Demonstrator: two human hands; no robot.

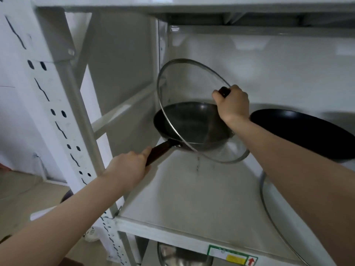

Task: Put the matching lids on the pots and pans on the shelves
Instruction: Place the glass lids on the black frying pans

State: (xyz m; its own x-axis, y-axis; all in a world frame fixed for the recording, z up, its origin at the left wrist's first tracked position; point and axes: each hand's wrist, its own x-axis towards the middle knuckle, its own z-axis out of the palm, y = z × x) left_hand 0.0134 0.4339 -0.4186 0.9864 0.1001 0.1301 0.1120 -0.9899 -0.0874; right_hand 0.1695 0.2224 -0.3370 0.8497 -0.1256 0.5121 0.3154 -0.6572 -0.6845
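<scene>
we note bare shelf surface (pixel 192 198) in front of the wok (pixel 192 123), open to a reach. the tilted glass lid (pixel 184 89) covers the wok mouth. a black pan (pixel 307 131) blocks the right; a second lid (pixel 269 204) lies front-right; the upright post (pixel 63 116) bounds the left.

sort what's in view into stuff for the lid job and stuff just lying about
In the job: glass lid held by right hand; wok, its handle held by left hand; black pan; second lid.
Lying about: sticker; steel pot below.

Black wok (pixel 192 125) on the shelf, steel-rimmed glass lid (pixel 184 89) tilted over it, knob up.
</scene>
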